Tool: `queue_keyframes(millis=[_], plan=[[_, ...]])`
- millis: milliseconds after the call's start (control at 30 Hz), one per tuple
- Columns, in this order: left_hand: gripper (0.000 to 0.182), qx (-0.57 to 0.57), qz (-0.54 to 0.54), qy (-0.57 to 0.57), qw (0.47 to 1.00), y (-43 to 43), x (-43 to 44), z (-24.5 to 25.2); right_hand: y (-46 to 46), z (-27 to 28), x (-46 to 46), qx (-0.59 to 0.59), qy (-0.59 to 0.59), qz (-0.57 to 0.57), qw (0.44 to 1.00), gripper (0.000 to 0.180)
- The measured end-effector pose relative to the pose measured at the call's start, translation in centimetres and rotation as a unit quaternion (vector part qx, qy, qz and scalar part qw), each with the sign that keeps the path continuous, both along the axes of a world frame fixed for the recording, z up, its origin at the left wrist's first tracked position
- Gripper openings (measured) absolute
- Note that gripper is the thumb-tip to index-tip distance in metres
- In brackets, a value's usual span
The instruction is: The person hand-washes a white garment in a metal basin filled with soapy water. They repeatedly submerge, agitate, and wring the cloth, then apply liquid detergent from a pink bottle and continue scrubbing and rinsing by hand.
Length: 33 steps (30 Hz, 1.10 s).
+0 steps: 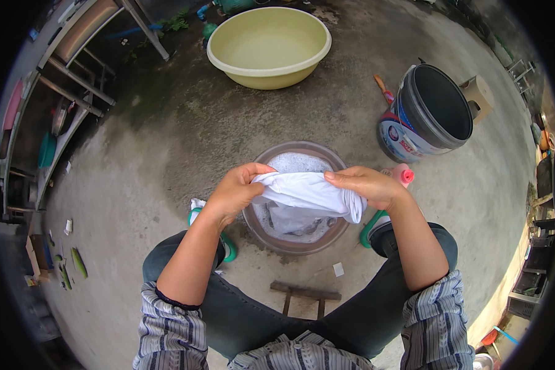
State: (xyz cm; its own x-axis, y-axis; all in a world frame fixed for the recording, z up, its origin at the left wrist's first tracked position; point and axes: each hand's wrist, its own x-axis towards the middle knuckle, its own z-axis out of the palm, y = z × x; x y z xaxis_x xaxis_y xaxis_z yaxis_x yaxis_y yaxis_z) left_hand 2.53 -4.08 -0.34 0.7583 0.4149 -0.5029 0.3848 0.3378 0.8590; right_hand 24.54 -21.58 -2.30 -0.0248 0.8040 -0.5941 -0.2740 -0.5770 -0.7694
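Observation:
A wet white cloth (pixel 300 192) is stretched between my two hands above a round brown basin (pixel 296 249). My left hand (pixel 238 189) pinches its left end between thumb and fingers. At the other end, my right hand (pixel 365 185) grips a bunched part, with the thumb on top and the fingers partly hidden. Soapy water (pixel 300 162) with white foam fills the basin, and pale fabric lies in it below the cloth. The basin stands on the concrete ground between my feet, which wear green footwear.
A large pale yellow tub (pixel 268 76) stands at the far side. To the right are a big dark bucket (pixel 411 120), a pink-capped bottle (pixel 403 175) and a cardboard box (pixel 478 95). A wooden stool (pixel 305 292) shows between my legs. Metal shelving (pixel 74 83) borders the left.

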Motion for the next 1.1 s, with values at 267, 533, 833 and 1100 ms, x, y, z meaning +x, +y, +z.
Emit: queue_keyframes(millis=[267,533,833,1100], plan=[[0.038,0.292,0.039,-0.076,0.953,-2.0,0.1,-2.1,1.3,0.8,-6.0,0.035,0.120,0.032,0.992,0.049],[0.038,-0.175,0.029,-0.084,0.981,-3.5,0.4,-1.0,0.9,2.5,-5.5,0.172,0.002,-0.064,0.983,0.034],[0.017,-0.032,-0.031,-0.142,0.989,-3.6,-0.8,-0.9,1.1,2.8,-4.1,-0.062,0.243,-0.142,0.958,0.038],[0.024,-0.048,-0.012,-0.168,0.985,-3.7,-1.2,-0.1,1.6,3.7,-3.8,0.160,0.111,-0.222,0.955,0.027]])
